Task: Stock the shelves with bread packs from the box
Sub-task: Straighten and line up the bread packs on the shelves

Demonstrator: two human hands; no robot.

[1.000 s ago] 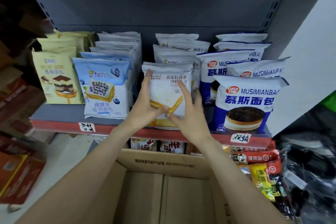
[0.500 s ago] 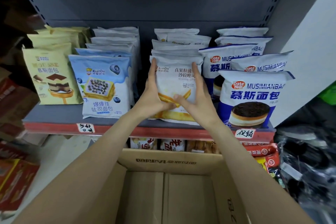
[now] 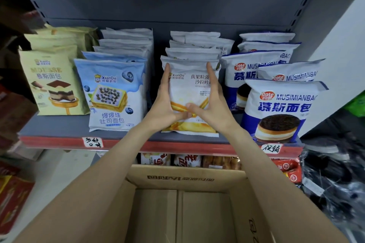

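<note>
On the shelf (image 3: 59, 126), both hands (left (image 3: 165, 102), right (image 3: 212, 102)) press flat-fingered against the XianDu bread pack (image 3: 189, 89).

A single head-worn wide-angle view looks forward and slightly downward, close to a grey shelf (image 3: 59, 126) at arm's reach, with an open cardboard box (image 3: 189, 178) directly beneath the camera.

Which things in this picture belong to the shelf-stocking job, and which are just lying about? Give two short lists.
Part of the job:
- white bread pack, pressed between left hand and right hand
- cardboard box, nothing visible inside
- shelf

Just lying about:
- yellow mousse packs
- blueberry toast packs
- navy mousse packs
- red packs at the left edge
</note>
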